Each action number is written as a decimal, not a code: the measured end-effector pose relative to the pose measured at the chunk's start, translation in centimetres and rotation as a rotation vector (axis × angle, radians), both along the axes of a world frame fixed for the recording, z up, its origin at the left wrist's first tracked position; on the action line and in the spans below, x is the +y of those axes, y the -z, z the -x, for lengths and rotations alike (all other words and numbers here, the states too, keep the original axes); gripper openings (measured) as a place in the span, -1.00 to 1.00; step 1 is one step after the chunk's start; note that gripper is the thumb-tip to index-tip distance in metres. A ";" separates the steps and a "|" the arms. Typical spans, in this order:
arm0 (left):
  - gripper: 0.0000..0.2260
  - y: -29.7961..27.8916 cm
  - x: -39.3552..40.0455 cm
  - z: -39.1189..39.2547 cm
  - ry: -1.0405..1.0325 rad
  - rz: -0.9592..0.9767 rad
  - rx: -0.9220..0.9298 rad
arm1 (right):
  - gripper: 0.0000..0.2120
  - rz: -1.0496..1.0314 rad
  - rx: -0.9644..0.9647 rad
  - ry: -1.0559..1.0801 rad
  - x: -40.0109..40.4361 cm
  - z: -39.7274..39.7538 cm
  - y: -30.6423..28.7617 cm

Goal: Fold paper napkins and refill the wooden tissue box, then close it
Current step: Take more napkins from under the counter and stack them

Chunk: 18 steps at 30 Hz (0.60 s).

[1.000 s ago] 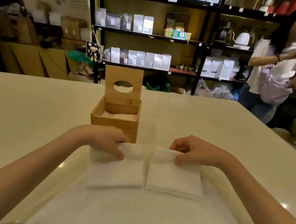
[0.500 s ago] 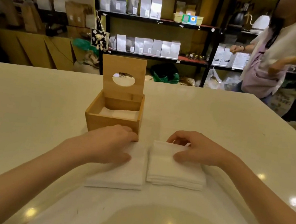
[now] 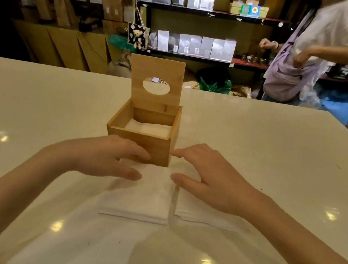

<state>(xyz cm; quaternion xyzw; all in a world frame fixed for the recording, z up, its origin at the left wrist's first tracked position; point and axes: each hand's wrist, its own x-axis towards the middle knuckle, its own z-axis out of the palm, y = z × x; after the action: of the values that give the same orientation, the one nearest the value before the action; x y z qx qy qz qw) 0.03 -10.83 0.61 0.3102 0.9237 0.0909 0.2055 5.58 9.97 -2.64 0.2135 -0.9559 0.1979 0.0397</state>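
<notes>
Counter: a wide, glossy cream countertop (image 3: 275, 169) mirroring ceiling lights.
Beyond its far edge: black metal shelving (image 3: 209, 12) stocked with white and grey pouches (image 3: 195, 44).
Far left: brown cardboard panels (image 3: 68, 48).

We saw a pale glossy counter (image 3: 257, 144) that carried bright spots of reflected light. Beyond the counter's far edge stood a black shelving unit (image 3: 209, 12) lined with white and grey pouches (image 3: 195, 44). A teddy-bear tote bag (image 3: 137, 36) hung at the shelving's left post. Left of the shelving leaned flat cardboard sheets (image 3: 68, 46). Below the shelving lay a green plastic bag (image 3: 216, 85). Right of the shelving stood a person in a white shirt (image 3: 332, 31) with a lilac bag.
</notes>
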 end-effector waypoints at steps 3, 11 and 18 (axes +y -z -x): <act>-0.55 0.8 -1.5 0.3 -0.071 0.020 -0.058 | -0.54 -0.156 -0.071 -0.023 -1.2 0.8 0.7; -0.54 2.6 -2.5 0.6 -0.142 -0.078 -0.025 | -0.53 -0.330 -0.101 -0.044 -2.2 2.1 1.3; -0.52 2.8 -2.1 1.2 -0.118 0.010 -0.074 | -0.58 -0.326 -0.222 -0.062 -2.8 2.9 1.1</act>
<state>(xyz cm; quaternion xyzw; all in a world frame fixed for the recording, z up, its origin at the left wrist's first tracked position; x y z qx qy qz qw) -1.13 -12.97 -2.23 0.2504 0.9327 0.1095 0.2353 2.68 7.21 -3.79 0.2231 -0.9667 0.0639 -0.1073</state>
